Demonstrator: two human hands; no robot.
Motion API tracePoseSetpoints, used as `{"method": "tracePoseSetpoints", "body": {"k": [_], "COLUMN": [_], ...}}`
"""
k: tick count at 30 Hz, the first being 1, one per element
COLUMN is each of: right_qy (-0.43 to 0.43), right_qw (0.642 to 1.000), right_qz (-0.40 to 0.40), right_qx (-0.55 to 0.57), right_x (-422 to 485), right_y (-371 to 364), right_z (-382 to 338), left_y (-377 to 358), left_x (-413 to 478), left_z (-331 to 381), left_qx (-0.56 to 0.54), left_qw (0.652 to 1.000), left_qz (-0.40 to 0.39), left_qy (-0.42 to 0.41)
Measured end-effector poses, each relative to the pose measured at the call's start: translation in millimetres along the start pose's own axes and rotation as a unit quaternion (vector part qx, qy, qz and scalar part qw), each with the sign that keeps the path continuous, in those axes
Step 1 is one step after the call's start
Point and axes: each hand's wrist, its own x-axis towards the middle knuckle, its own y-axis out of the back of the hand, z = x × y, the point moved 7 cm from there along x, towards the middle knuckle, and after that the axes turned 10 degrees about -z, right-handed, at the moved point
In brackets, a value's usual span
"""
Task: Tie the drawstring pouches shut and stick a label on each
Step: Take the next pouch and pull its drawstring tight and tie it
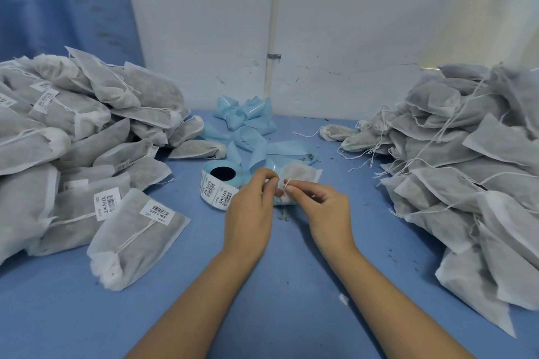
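Drawstring [286, 182] pinched by left hand [250, 204] and right hand [323, 207] beside illegibly printed label roll [215, 191].

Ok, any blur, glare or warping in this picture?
Head view: wide-angle warping slants the wall pipe and stretches the pouch piles at the edges; soft bluish light, faint shadows; a bright patch washes out the upper right wall; label roll print too soft to read.

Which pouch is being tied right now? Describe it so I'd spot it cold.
On the blue table, look between the labelled pile on the left and the unlabelled pile on the right, just right of the label roll. The pouch sits alone there, the only one with the left hand and right hand pinching its drawstring.
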Motion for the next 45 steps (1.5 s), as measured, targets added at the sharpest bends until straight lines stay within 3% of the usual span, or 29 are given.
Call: {"method": "tracePoseSetpoints", "body": {"k": [14, 17, 20, 24, 34, 39, 45], "right_qy": [0.023, 0.023, 0.01, -0.023, -0.122, -0.163, -0.204], "right_qw": [0.99, 0.99, 0.996, 0.999, 0.974, 0.913, 0.855], "right_qz": [-0.019, 0.009, 0.028, 0.022, -0.029, -0.022, -0.011], "right_qx": [-0.14, -0.14, -0.08, 0.038, 0.19, 0.375, 0.478], "right_x": [-3, -5, -5, -4, -2, -3, -2], "right_y": [-9, -8, -7, -9, -17, -20, -21], "right_z": [-10, -12, -9, -3, 9, 14, 20], "left_y": [-2, -4, -10, -17, -4, -6, -7], "left_x": [-2, -6, -2, 2, 6, 6, 6], "left_z": [9, 20, 10, 0, 6, 8, 7], "left_qx": [0.161, 0.087, -0.085, -0.254, -0.104, -0.085, -0.076], "left_qw": [0.985, 0.99, 0.996, 0.967, 0.993, 0.995, 0.995], "left_qz": [0.024, 0.04, 0.022, 0.0, -0.019, -0.036, -0.047], "left_qy": [-0.063, -0.107, -0.023, 0.026, -0.047, -0.048, -0.046]}}
